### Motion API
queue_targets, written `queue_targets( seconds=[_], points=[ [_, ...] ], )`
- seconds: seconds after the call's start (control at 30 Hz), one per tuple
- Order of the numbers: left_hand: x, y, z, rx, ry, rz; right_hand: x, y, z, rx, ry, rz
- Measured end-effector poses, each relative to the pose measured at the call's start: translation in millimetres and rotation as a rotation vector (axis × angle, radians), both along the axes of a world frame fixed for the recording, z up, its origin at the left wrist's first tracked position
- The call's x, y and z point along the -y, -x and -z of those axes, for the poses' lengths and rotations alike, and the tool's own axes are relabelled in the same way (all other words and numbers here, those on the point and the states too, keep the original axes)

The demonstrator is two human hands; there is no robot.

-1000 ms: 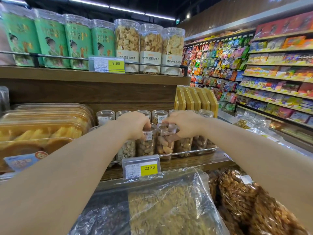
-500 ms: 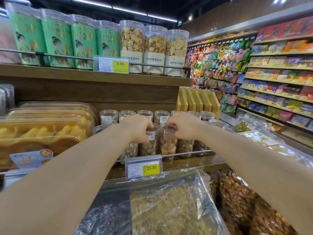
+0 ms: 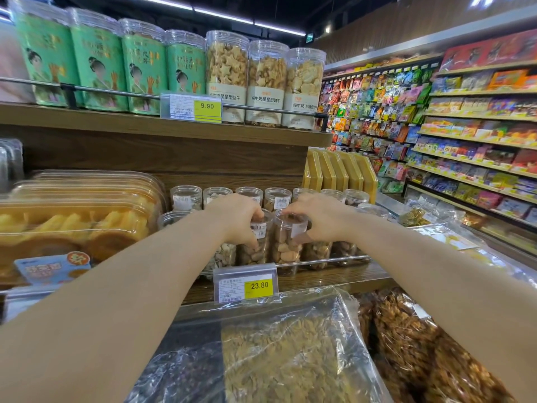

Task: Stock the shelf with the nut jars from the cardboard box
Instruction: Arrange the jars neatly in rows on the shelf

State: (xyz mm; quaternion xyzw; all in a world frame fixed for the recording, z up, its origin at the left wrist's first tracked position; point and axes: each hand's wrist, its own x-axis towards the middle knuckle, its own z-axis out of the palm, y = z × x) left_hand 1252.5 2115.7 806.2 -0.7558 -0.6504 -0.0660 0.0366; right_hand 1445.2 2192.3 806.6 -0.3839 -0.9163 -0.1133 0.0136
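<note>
A: Two clear bags of loose nuts (image 3: pixel 290 353) nearest, slumped below the shelf (image 3: pixel 325 279) edge. Then a yellow price tag (image 3: pixel 246 286) clipped to the lip.

B: And past the tag?

A: Front row, behind the thin rail (image 3: pixel 334 259). Left hand (image 3: pixel 234 219) curled over the lid of one nut jar (image 3: pixel 257 251), fingers (image 3: pixel 252 242) wrapped down its side. Right hand (image 3: pixel 324 219) likewise clamped on the neighbouring jar (image 3: pixel 286 247), thumb low on its wall. Both jars upright, side by side, touching or nearly so; bases hidden by the tag, so seated or not, cannot tell.

B: Handling?

A: Probably light to middling. Rigid clear plastic, smooth, likely a bit slippery. Best taken round the lid or just under it, not by the paper label. Unlikely to break, but apt to knock over neighbours if nudged.

B: Farther back?

A: Back-row jars (image 3: pixel 186 196) of the same kind, then tall biscuit tubs (image 3: pixel 228 68) on the board above. No cardboard box anywhere in view.
</note>
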Motion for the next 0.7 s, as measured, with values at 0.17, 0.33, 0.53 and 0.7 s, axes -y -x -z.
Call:
queue_targets(
  seconds=[0.17, 0.33, 0.53, 0.7],
  points=[
    [-1, 0, 0, -0.017, -0.014, 0.002, 6, 8, 4, 0.028, -0.123, 0.056],
    [-3, -3, -4, -0.048, -0.031, 0.017, 8, 5, -1, 0.066, -0.100, 0.092],
    [-18, -15, -16, -0.024, -0.083, 0.099, -7, -23, -20, -0.338, 0.093, 0.102],
    [-39, -42, -19, -0.074, -0.025, 0.203, -42, -36, -27, -0.502, 0.148, 0.252]
  ],
)
